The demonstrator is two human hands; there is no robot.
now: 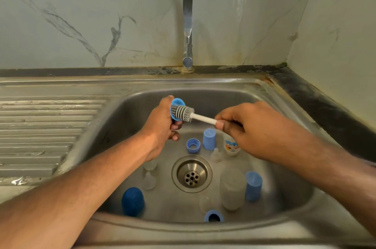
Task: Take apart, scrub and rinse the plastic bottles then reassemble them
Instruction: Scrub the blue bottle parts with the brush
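My left hand (162, 120) grips a blue screw ring (177, 103) over the sink basin. My right hand (250, 128) pinches the white handle of a grey silicone bottle brush (184, 113), whose bristled head sits inside the ring. Bottle parts lie in the sink (264, 94): a blue ring (193, 145), light blue caps (209, 139) (253, 186), a dark blue cap (132, 201), another blue ring (213, 216), a clear bottle (232, 188), clear teats (216, 155) (149, 180), and a printed bottle (232, 147) partly hidden by my right hand.
The drain (191, 173) is in the middle of the basin. A chrome tap (188, 25) stands at the back, with no water running. A ribbed draining board (40, 126) lies to the left. The tiled wall closes the right corner.
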